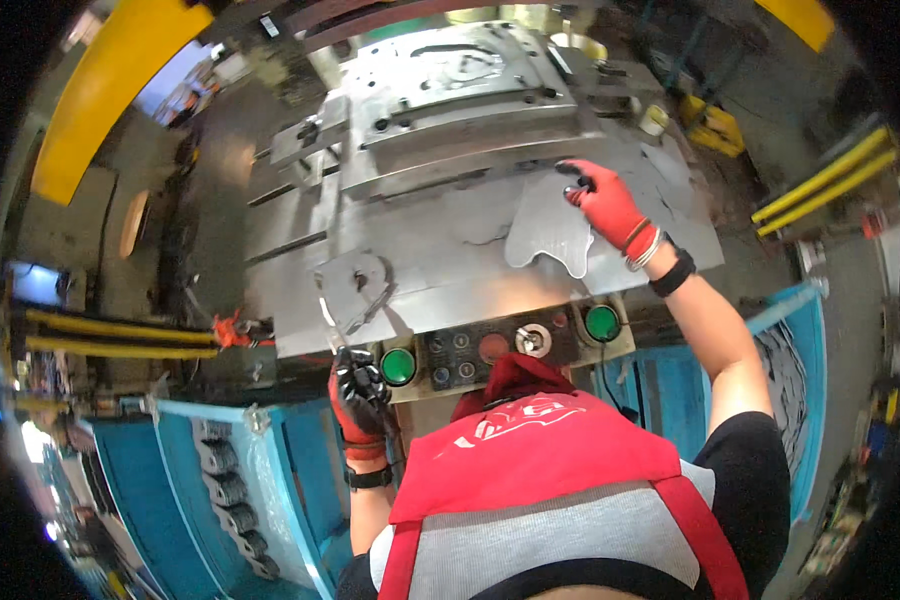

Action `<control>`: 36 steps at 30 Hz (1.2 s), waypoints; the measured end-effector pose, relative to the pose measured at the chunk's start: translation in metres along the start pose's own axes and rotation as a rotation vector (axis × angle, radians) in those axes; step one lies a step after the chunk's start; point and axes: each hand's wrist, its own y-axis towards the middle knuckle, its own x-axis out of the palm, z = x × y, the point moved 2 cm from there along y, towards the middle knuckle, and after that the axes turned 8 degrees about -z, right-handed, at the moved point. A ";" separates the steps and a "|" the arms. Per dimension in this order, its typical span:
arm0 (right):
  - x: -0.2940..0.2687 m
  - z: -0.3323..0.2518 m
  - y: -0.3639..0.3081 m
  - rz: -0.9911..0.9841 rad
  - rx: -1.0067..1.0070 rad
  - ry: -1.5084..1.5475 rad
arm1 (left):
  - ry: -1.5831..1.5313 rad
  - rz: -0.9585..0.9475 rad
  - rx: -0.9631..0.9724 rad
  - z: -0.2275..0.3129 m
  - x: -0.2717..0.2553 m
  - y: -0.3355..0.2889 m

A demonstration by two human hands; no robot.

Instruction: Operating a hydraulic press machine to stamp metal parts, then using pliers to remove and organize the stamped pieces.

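In a red glove with black fingers, my left hand [362,395] is closed around a slim metal hand tool [328,318], perhaps tongs. The tool points up past the table's front edge, near a small flat metal piece with a hole [352,282]. My right hand [607,208], gloved the same way, hovers at the right edge of a flat sheet-metal blank [548,232] with a wavy near edge. Thumb and forefinger are spread apart; I cannot tell whether the other fingers touch the blank. The blank lies on the steel press table [440,270].
A thick die block [470,125] stands on the table's far part. A control panel with green buttons [399,367] lies along the front edge. Blue bins [280,440] holding metal parts flank me. Yellow guard bars [120,335] run at the left and right.
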 end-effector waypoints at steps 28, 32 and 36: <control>0.030 0.040 0.301 0.565 -0.079 0.514 | -0.040 0.212 0.047 0.000 -0.003 -0.008; 0.045 0.001 0.292 0.475 0.020 0.161 | -0.017 0.287 0.046 0.000 -0.013 -0.014; 0.013 -0.025 0.262 0.353 0.125 -0.301 | -0.054 0.264 0.060 0.000 -0.010 -0.006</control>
